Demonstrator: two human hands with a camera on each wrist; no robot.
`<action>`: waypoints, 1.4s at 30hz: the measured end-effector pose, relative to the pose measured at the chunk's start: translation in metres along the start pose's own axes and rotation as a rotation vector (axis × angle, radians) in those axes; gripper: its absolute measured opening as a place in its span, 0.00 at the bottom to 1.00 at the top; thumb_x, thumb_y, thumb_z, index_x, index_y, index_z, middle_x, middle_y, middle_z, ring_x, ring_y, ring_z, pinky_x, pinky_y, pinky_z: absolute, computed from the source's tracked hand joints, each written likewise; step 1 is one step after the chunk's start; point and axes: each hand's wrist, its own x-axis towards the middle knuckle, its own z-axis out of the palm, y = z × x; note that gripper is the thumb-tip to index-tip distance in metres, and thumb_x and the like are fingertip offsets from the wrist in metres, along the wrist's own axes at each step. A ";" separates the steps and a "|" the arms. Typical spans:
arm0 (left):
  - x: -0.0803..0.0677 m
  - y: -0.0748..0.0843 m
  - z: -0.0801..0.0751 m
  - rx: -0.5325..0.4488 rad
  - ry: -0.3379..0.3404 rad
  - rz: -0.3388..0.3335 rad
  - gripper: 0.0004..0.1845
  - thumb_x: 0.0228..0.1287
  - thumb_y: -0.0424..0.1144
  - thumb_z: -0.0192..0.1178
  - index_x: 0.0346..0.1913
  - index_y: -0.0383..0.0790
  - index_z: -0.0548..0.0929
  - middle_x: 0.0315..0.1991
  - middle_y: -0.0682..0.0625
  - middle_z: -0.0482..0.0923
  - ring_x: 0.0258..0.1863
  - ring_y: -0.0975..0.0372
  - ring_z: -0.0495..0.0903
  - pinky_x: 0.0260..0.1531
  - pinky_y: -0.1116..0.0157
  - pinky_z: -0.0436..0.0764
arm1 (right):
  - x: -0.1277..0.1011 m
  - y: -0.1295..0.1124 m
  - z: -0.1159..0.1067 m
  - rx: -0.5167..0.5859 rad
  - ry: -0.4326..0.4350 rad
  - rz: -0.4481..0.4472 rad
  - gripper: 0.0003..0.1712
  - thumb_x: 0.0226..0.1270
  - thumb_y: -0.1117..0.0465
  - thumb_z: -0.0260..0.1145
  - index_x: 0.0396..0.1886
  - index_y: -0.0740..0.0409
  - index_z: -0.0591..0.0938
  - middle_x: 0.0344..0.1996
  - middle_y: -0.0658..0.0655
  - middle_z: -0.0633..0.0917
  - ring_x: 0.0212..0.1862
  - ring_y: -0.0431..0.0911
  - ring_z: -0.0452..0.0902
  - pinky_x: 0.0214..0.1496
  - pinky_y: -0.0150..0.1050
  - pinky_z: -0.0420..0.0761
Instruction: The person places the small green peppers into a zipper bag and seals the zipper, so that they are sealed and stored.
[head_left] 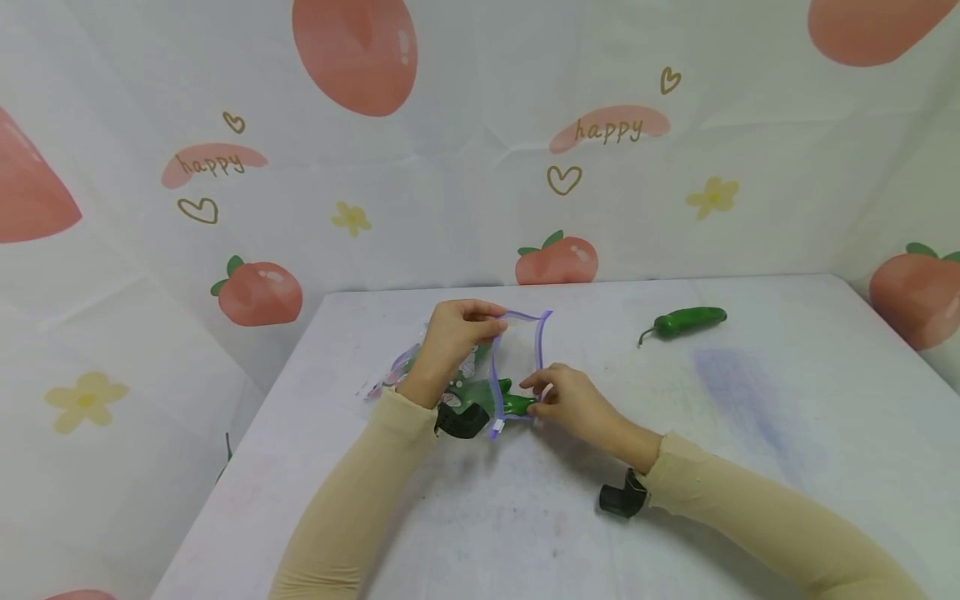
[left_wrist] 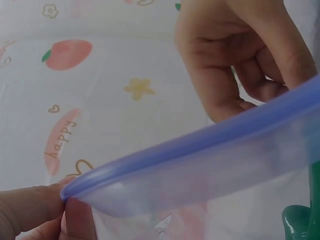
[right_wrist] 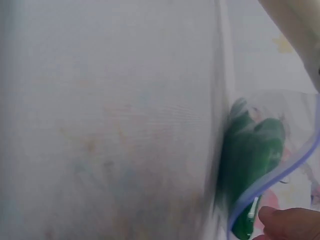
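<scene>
A clear zip bag with a purple zip rim and a printed pattern stands with its mouth held apart. My left hand pinches the upper rim between thumb and fingers; in the left wrist view the purple rim stretches away from that pinch. At the bag's mouth, my right hand holds the near end of a green pepper whose other end is inside the bag. More green peppers show through the plastic in the right wrist view. The right fingertips are partly hidden.
Another green chili pepper with a curved stem lies at the back right of the white table. To the left of the bag lies some crumpled clear packaging with purple edges. A printed cloth hangs behind the table.
</scene>
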 end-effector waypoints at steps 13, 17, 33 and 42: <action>0.001 -0.001 -0.001 -0.008 -0.001 -0.007 0.11 0.58 0.29 0.67 0.44 0.30 0.86 0.35 0.43 0.84 0.33 0.63 0.82 0.41 0.65 0.84 | -0.010 -0.007 -0.024 0.075 0.074 -0.051 0.17 0.59 0.70 0.69 0.49 0.65 0.82 0.44 0.63 0.82 0.42 0.51 0.84 0.43 0.40 0.85; 0.001 -0.001 0.000 -0.007 0.005 -0.021 0.11 0.58 0.30 0.67 0.44 0.30 0.86 0.36 0.44 0.84 0.33 0.62 0.82 0.42 0.65 0.84 | -0.011 -0.009 -0.032 0.065 0.105 -0.042 0.18 0.60 0.68 0.70 0.50 0.63 0.82 0.46 0.63 0.82 0.45 0.53 0.84 0.46 0.44 0.85; 0.001 0.001 -0.001 -0.010 0.005 -0.028 0.11 0.57 0.29 0.68 0.44 0.31 0.86 0.33 0.47 0.84 0.32 0.62 0.82 0.41 0.63 0.84 | -0.013 -0.002 -0.071 0.109 0.212 0.029 0.22 0.63 0.62 0.69 0.57 0.57 0.79 0.57 0.58 0.80 0.56 0.54 0.80 0.54 0.46 0.81; 0.001 0.000 -0.001 -0.005 0.006 -0.028 0.11 0.57 0.30 0.68 0.43 0.32 0.87 0.32 0.48 0.83 0.30 0.63 0.81 0.44 0.59 0.84 | -0.018 0.007 -0.091 0.072 0.280 0.063 0.23 0.65 0.59 0.68 0.59 0.57 0.78 0.57 0.61 0.80 0.56 0.56 0.79 0.55 0.50 0.80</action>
